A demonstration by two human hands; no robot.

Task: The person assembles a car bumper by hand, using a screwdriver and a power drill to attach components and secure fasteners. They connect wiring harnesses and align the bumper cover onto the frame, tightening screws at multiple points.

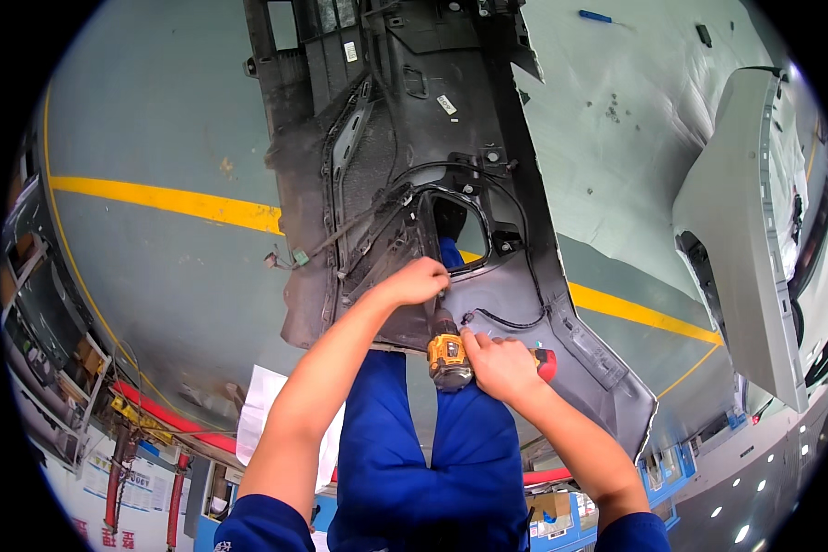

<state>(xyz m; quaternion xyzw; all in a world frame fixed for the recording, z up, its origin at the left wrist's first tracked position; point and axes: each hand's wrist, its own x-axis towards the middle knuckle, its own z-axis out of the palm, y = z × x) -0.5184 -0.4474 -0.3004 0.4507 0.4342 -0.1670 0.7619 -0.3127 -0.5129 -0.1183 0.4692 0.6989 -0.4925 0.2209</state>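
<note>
A black and grey vehicle bumper stretches away from me, its inner side with brackets and wiring facing up. My right hand is wrapped round the grip of a yellow and black cordless drill, which has a red part at its base. The drill's chuck points away from me, toward the bumper's near part. Just ahead of the chuck, my left hand has its fingers pinched together beside the framed opening. Whatever those fingers hold is too small or hidden to make out.
Loose wiring with a green connector hangs off the bumper's left side. A white sheet at the far right carries a blue screwdriver and small scattered parts. A silver-grey body panel stands at the right. White paper lies left of my legs.
</note>
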